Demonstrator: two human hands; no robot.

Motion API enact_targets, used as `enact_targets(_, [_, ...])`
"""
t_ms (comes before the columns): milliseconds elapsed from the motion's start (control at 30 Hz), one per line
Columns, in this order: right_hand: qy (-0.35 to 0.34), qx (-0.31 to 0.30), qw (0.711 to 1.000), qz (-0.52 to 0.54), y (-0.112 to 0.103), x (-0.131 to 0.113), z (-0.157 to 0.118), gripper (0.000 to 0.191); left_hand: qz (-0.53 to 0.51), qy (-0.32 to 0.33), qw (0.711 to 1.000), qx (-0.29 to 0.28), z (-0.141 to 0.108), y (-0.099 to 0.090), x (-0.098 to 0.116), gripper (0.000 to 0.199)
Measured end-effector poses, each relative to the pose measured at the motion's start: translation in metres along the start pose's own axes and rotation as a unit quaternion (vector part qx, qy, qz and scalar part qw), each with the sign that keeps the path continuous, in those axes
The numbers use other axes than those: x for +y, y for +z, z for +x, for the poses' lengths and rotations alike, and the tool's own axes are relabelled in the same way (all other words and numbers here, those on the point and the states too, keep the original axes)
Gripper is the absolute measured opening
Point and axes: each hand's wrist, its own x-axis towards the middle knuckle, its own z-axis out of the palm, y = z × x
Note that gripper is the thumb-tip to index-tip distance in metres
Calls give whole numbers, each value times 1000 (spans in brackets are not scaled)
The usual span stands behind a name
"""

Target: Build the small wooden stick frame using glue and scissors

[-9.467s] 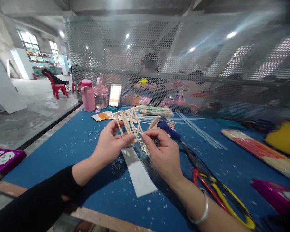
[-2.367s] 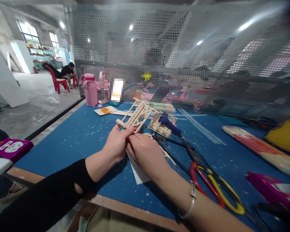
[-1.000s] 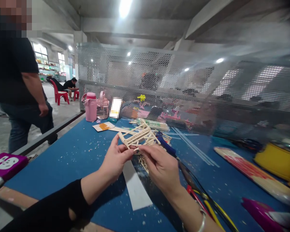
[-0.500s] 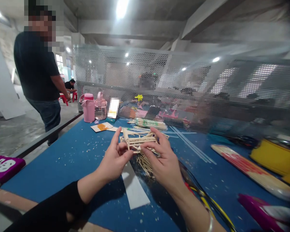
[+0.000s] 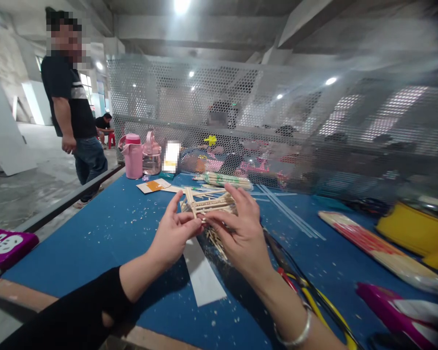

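Between my hands, just above the blue table, is a small framework of thin wooden sticks (image 5: 215, 204). My left hand (image 5: 175, 227) grips its left end, with thumb and fingers around an upright stick. My right hand (image 5: 239, 223) holds it from the right, the thumb reaching toward the lower middle near my left thumb. Part of the framework is hidden behind my fingers. Below it lies a pile of short loose sticks (image 5: 215, 242), partly covered by my right hand. A white paper strip (image 5: 204, 279) lies on the table under my hands.
Behind stand a pink jug (image 5: 133, 158), a clear bottle (image 5: 152, 158) and a perforated metal screen (image 5: 160, 97). Bagged sticks (image 5: 228, 181) lie before it. At right are a long stick pack (image 5: 372, 243), a yellow container (image 5: 405, 226) and cables (image 5: 314, 304). A person (image 5: 71, 107) stands at left.
My right thumb has moved left along the stick framework, close to my left thumb. The standing person has turned and shifted slightly right. My view has tilted a little.
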Motion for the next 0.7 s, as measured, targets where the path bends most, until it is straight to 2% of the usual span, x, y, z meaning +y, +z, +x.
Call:
enact_targets(167, [-7, -9, 1000, 1, 1, 2, 1, 17, 10, 3, 1000, 25, 1, 2, 0, 109])
enact_targets(333, [-5, -17, 1000, 22, -2, 0, 2, 15, 42, 17, 998, 44, 0, 7, 1, 96])
enact_targets(533, [41, 4, 995, 87, -7, -3, 3, 36, 55, 13, 997, 60, -2, 11, 2, 88])
enact_targets(700, [7, 17, 998, 65, -5, -4, 3, 9, 49, 21, 996, 67, -3, 11, -1, 78])
